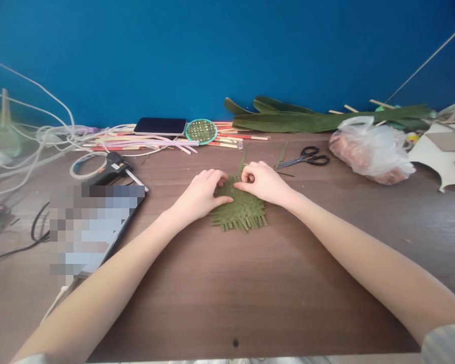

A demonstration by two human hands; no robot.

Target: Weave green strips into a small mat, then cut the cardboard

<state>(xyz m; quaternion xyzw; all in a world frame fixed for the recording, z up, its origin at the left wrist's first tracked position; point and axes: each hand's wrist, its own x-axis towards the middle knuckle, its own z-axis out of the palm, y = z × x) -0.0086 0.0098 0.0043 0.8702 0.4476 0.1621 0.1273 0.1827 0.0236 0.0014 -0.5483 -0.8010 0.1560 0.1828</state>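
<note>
A small mat woven from green leaf strips (240, 210) lies on the table between my hands, with loose strip ends fringing its near edge. My left hand (202, 194) rests at the mat's left side, thumb stretched over the weave and fingers bent along the far left edge, a gap between them. At the far right edge, my right hand (263, 182) has its fingers curled in a pinch on a narrow leaf strip, mostly hidden by the fingers. One upright strip (243, 161) juts beyond the mat's far edge.
Black scissors (307, 156) and cut leaf strips lie right of the mat. Leftward are a tablet (127, 222), a glue gun (111, 169) and cables. Along the wall are a phone (160, 126), a round woven piece (201, 131), long leaves (284, 121) and a plastic bag (371, 149).
</note>
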